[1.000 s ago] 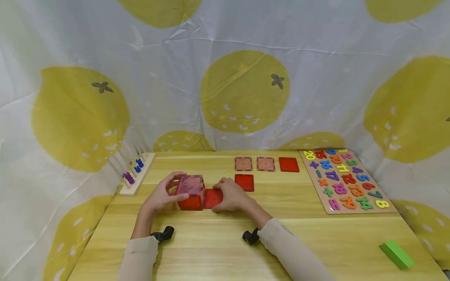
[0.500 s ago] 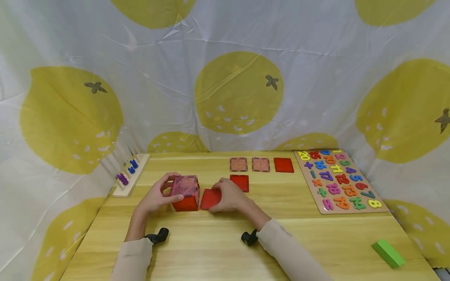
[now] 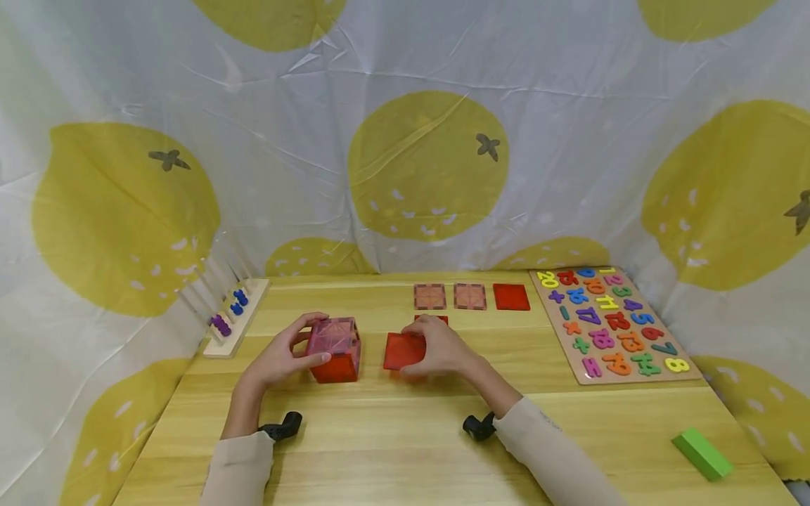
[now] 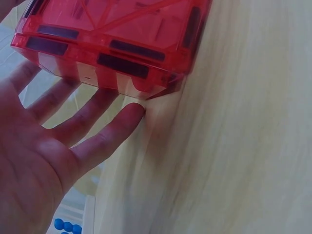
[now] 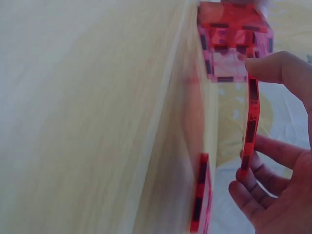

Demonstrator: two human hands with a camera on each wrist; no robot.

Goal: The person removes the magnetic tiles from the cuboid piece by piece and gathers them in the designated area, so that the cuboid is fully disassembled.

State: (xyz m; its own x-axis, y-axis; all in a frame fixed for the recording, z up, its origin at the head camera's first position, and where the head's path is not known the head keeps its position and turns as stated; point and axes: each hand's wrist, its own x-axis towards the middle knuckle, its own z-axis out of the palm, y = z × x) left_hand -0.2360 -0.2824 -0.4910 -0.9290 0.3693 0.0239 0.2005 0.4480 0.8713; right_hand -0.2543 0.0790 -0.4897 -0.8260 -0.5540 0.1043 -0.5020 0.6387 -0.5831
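Note:
A box built of translucent red and pink magnetic tiles [image 3: 335, 351] stands on the table in the head view. My left hand [image 3: 285, 357] holds it from the left, thumb on the near side, fingers behind. In the left wrist view the fingertips meet the lower part of the red box [image 4: 105, 48]. To its right, my right hand [image 3: 446, 350] pinches a red square magnetic tile [image 3: 403, 351] by its edges. The right wrist view shows this held tile [image 5: 251, 117] edge-on, raised off the tabletop and apart from the box [image 5: 229, 34].
Behind the right hand lies a red tile [image 3: 439, 320], mostly covered. Farther back are two pink tiles [image 3: 429, 296] and another red one [image 3: 511, 296]. A bead rack [image 3: 237, 320] stands left, a number puzzle board [image 3: 616, 327] right, a green block [image 3: 702, 454] front right.
My right hand has drawn the red tile away from the box, to the right and up off the table. The left hand keeps its hold on the box.

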